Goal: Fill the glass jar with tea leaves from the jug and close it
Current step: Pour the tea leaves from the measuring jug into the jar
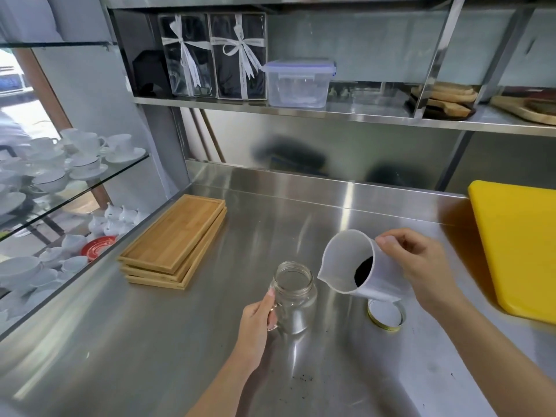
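A clear glass jar (296, 299) stands upright and open on the steel counter (168, 341), and it looks empty. My left hand (258, 319) grips its left side. My right hand (421, 266) holds a white jug (350, 261) tilted toward the jar, its spout just right of the jar's mouth. Dark tea leaves (363, 270) lie deep inside the jug. The jar's gold-rimmed lid (386, 316) rests upside down on the counter under the jug.
A stack of bamboo trays (177, 239) lies to the left. A yellow cutting board (520, 248) sits at the right. White cups and saucers (60, 164) fill glass shelves on the left. A few tea crumbs (304, 378) dot the counter near me.
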A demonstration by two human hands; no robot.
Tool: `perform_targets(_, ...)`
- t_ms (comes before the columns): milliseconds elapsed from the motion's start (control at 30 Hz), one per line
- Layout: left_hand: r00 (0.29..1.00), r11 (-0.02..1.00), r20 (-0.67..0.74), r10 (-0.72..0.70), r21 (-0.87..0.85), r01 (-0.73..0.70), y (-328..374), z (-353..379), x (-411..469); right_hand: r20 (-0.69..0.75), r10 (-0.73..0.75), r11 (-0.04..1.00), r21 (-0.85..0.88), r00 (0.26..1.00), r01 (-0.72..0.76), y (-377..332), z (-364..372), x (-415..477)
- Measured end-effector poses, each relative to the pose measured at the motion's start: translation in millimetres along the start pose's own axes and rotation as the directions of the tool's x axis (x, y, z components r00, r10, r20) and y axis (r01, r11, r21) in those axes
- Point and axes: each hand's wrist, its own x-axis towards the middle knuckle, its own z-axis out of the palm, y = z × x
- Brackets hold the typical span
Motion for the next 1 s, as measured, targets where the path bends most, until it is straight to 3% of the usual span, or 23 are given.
perform_targets(367, 1.000, 1.000, 0.015, 0.019, -0.003, -0.019, -2.6, 0.1, -1.2, 0.254, -0.194, 0.935, -0.244, 0.947, 0.257, -40.6, 18.7, 53.0)
perform_targets(500, 1.000, 1.000, 0.010, 0.020, -0.001, -0.020, -2.0, 0.4, -1.7, 0.326, -0.193, 0.904, -0.308, 0.926, 0.297, -46.2, 31.3, 62.0)
perform_targets(867, 0.999, 0.999, 0.016, 0.033, -0.009, -0.033, -3.5, -0.5, -2.3, 0.491, -0.300, 0.705, -0.464, 0.818, 0.537, -49.4, 48.2, 72.2)
perform_targets(1000, 0.999, 0.999, 0.022, 0.024, -0.021, -0.024, -2.4, -0.6, -3.0, 0.507, -0.313, 0.683, -0.467, 0.803, 0.561, -51.9, 51.8, 73.8)
